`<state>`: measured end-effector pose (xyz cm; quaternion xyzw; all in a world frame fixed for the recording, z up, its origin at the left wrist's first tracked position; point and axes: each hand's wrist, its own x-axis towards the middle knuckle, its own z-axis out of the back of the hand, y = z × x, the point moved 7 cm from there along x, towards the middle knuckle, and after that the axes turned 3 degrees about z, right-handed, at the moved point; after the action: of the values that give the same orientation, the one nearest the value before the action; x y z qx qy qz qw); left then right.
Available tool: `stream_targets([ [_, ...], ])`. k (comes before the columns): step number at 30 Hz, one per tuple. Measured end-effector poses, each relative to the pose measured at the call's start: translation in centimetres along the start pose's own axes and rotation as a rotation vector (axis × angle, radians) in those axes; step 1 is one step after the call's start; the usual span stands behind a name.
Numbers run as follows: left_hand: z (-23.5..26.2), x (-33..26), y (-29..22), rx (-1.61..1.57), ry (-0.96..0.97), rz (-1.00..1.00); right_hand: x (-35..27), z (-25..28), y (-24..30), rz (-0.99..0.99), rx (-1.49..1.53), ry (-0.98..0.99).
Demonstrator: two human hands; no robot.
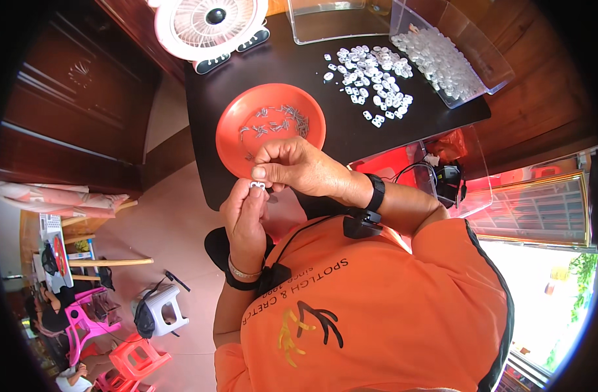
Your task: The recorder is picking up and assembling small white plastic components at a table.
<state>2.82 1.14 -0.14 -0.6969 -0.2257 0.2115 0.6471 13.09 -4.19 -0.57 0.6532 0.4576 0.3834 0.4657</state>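
Observation:
My left hand (245, 225) pinches a small white plastic piece with two holes (257, 185) between thumb and fingertips. Close above it, my right hand (300, 168) has thumb and forefinger pressed together at the top of the piece. Whatever those right fingertips grip is hidden or too small to make out. Both hands are at the near rim of an orange-red basin (228, 121), where small thin metal pins (297, 121) lie scattered. To the right on the dark table, a loose pile of similar white plastic pieces (377, 78) is spread.
A clear bin (442, 65) full of translucent white pieces stands at the far right of the dark table (341, 134). Another clear box (338, 26) sits at the back. A white fan (210, 26) stands at the far left. Stools (161, 310) are on the floor to the left.

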Motion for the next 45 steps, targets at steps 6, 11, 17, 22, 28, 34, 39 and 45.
stream_targets([
  [6, 0.1, -0.1, 0.5, 0.088, -0.003, -0.031, -0.6, -0.3, 0.3, 0.1, -0.141, -0.047],
  [11, -0.3, -0.2, 1.2, 0.002, 0.001, 0.019, -0.9, -0.4, 0.0, 0.178, -0.081, -0.055],
  [17, 0.8, -0.2, 1.8, -0.084, -0.036, 0.097, -1.2, 2.5, 2.3, 0.233, -0.295, -0.097],
  [22, 1.2, -0.2, 1.7, -0.125, 0.015, 0.093, -1.8, 14.3, 7.9, 0.297, -0.942, -0.454],
  [28, -0.3, -0.1, 0.9, -0.103, 0.047, 0.098, 3.5, 21.6, 7.2, 0.071, -1.566, -0.222],
  [34, 0.1, -0.3, 1.4, -0.126, 0.04, 0.087, 6.6, 21.6, 4.1, -0.079, -1.659, -0.075],
  [39, 0.4, -0.2, 1.3, -0.16, 0.039, 0.087, 5.7, 20.8, 5.1, -0.029, -1.509, -0.142],
  [45, 0.3, 0.7, 0.8, -0.074, 0.067, -0.004, 2.8, 11.8, 6.4, 0.049, -0.5, -0.133],
])
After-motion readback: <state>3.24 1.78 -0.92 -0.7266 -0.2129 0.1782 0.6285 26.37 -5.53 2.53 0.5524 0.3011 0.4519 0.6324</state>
